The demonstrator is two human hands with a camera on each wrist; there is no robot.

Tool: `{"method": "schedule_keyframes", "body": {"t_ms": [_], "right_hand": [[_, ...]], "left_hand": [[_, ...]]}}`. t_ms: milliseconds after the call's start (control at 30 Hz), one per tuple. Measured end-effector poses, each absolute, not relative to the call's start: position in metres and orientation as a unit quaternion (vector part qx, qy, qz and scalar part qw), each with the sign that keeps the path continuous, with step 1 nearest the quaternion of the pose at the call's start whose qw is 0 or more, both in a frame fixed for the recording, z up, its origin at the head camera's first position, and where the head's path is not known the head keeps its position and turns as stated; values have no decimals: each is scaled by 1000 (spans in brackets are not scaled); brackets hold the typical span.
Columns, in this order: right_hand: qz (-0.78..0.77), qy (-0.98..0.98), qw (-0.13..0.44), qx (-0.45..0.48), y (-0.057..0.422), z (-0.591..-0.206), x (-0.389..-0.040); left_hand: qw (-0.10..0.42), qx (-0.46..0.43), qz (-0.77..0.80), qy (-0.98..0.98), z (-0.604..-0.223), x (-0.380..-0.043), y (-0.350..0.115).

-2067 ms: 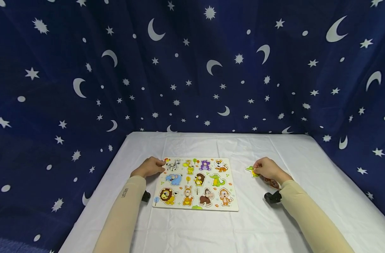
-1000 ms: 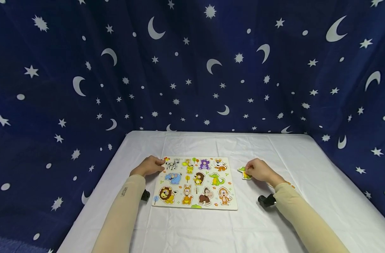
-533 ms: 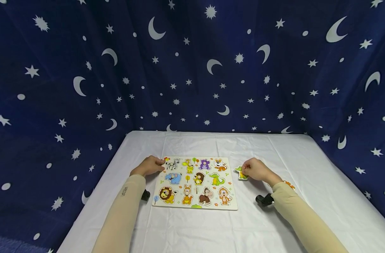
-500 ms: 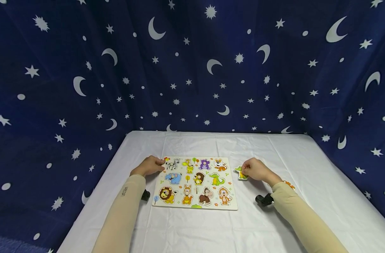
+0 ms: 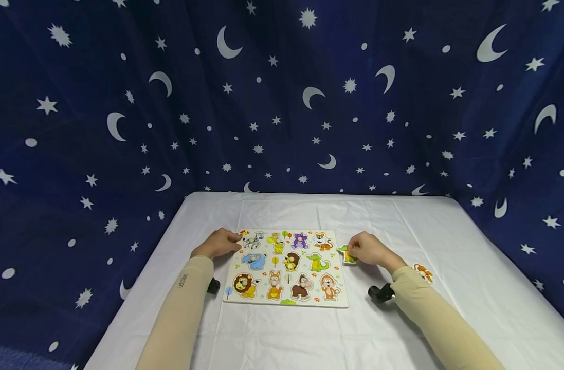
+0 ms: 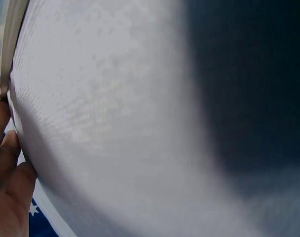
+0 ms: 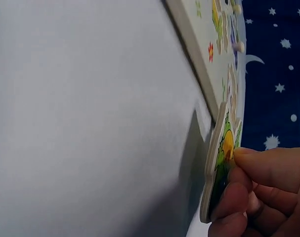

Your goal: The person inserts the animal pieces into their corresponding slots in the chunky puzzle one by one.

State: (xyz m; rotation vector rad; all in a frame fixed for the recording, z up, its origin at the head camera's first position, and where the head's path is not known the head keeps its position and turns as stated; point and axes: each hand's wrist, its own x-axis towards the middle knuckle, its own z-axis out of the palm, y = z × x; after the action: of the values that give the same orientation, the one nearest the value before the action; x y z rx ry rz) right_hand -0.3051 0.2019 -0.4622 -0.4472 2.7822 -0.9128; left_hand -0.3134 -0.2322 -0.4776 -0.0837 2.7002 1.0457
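Note:
A wooden animal peg puzzle board [image 5: 288,303] lies flat on the white-covered table. My left hand [image 5: 218,243] rests at its upper left edge, fingers extended; in the left wrist view the fingertips [image 6: 10,140] are at the board's rim. Just off the board's right edge, my right hand [image 5: 370,250] pinches a green crocodile puzzle piece [image 5: 345,254] between thumb and fingers. The right wrist view has this crocodile piece [image 7: 216,163] tilted on edge, its shadow on the cloth, its upper end overlapping the board's side. On the board, the crocodile picture [image 5: 317,263] carries no knob.
An orange tiger piece [image 5: 422,273] lies on the cloth beyond the right forearm, partly hidden by the sleeve [image 5: 430,308]. A black wrist mount [image 5: 380,293] hangs under the right wrist. Dark blue star-patterned curtain [image 5: 282,103] rises behind the table [image 5: 282,344].
The right hand has carried the crocodile piece leftward across the cloth to the board's right edge, uncovering more of the tiger piece. The left hand has stayed at the board's edge.

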Motion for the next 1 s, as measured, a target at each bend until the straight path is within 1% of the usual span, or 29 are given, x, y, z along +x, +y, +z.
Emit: {"method": "schedule_keyframes", "body": {"t_ms": [167,600,800,1000], "right_hand": [[-308,934,103,-148,192,-461,-305],[-324,927,115,-152,170,-464,-304],[-332,924,112,-149,163,-464,-304],[-330,923,108,-167,157,-463,-302]], "left_hand": [[123,-32,363,923,-480,-311,-233],[120,-41,365,922,-480,-309,-231],[119,-42,369,921,-482,-311,-232],[116,-44,368,922,-480,-312,-231]]}}
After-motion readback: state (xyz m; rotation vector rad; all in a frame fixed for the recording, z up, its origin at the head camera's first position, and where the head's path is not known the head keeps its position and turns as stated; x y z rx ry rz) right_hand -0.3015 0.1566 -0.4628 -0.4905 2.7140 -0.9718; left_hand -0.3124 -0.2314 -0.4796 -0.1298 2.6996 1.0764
